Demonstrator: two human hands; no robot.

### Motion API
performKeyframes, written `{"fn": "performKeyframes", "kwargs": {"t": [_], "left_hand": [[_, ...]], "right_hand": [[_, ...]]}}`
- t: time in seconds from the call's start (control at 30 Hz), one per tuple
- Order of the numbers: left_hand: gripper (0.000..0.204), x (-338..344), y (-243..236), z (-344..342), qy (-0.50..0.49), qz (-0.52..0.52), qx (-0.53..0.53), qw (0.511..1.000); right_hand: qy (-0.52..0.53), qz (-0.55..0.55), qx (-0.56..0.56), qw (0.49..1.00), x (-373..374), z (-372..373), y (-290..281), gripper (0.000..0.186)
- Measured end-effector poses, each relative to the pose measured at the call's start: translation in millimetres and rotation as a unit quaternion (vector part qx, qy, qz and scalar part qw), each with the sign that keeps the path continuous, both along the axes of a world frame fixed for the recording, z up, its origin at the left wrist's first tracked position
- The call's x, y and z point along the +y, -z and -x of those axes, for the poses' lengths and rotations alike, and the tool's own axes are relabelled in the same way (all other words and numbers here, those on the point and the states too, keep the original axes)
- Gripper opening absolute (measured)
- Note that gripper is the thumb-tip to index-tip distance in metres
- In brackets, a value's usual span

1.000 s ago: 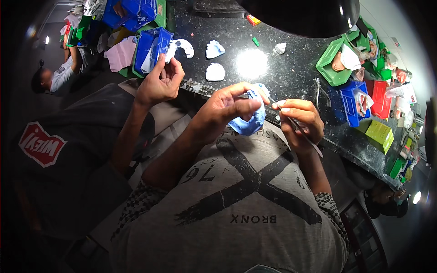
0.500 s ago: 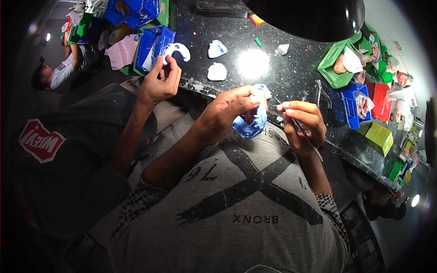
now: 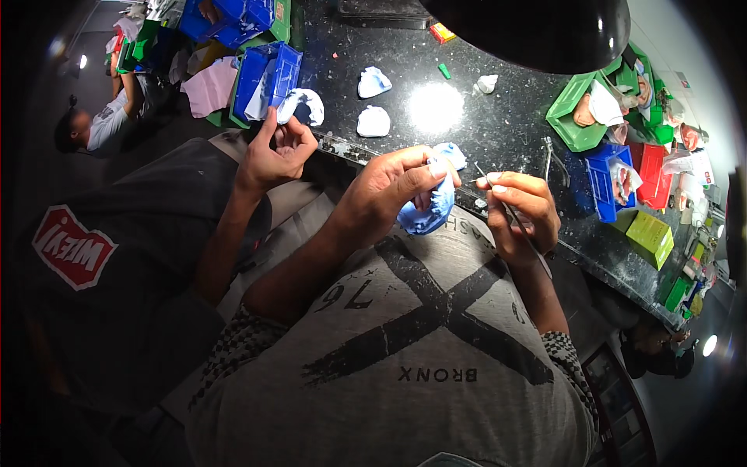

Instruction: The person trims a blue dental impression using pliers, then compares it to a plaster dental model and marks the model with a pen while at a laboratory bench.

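My left hand [image 3: 387,193] is closed on a light blue U-shaped dental piece [image 3: 425,212] with an uneven surface, held near the bench's front edge. My right hand [image 3: 520,214] grips a thin metal hand tool [image 3: 538,254] like a pen, its pointed end just right of the blue piece. Behind them on the speckled dark bench [image 3: 502,117] lie two small pale blue-white pieces [image 3: 373,121], a smaller white lump [image 3: 486,84] and a small green piece [image 3: 444,71]. A metal instrument [image 3: 556,175] lies right of my right hand.
A co-worker's hand [image 3: 276,156] at left holds a white U-shaped piece [image 3: 311,107] by a blue bin [image 3: 284,70]. Green bins [image 3: 568,124], a blue bin [image 3: 603,194], a red bin [image 3: 654,179] and a yellow-green box [image 3: 650,237] line the right. A black lamp head [image 3: 529,31] overhangs.
My left hand has shifted slightly right and turned the blue piece a little. My right hand's tool tip has moved a little off it. The co-worker's white piece has dipped lower.
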State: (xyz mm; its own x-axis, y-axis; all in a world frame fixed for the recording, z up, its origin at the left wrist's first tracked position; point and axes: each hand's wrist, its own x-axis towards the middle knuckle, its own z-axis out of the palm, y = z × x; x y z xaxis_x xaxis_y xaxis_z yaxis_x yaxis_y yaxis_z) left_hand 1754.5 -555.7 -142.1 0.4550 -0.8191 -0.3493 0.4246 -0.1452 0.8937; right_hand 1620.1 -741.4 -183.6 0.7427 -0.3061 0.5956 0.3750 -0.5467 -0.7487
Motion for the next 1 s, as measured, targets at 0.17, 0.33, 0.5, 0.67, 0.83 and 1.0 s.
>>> {"fn": "performKeyframes", "kwargs": {"t": [0.17,0.33,0.5,0.67,0.83,1.0], "left_hand": [[0.032,0.5,-0.5,2.7,-0.015,0.012,0.037,0.999],[0.029,-1.8,0.7,2.9,-0.008,0.013,0.045,0.999],[0.03,-2.1,3.2,5.7,-0.002,0.003,0.04,0.999],[0.03,-1.6,3.2,7.5,0.003,0.002,0.038,0.999],[0.03,-2.6,3.8,7.0,-0.008,0.004,0.022,1.0],[0.029,-3.7,4.6,8.3,-0.008,0.009,0.031,0.999]], "right_hand": [[-0.004,-0.008,-0.002,1.0,-0.8,-1.1,-0.9,0.033],[-0.004,-0.005,-0.001,1.0,-3.0,0.8,-2.9,0.031],[-0.002,-0.008,0.003,1.0,-2.3,3.3,-1.5,0.031],[-0.004,-0.016,0.01,1.0,-1.0,4.7,0.1,0.031],[-0.006,-0.016,0.009,1.0,-2.4,4.2,1.2,0.031],[-0.008,-0.021,0.004,1.0,-3.1,4.2,0.7,0.031]]}}
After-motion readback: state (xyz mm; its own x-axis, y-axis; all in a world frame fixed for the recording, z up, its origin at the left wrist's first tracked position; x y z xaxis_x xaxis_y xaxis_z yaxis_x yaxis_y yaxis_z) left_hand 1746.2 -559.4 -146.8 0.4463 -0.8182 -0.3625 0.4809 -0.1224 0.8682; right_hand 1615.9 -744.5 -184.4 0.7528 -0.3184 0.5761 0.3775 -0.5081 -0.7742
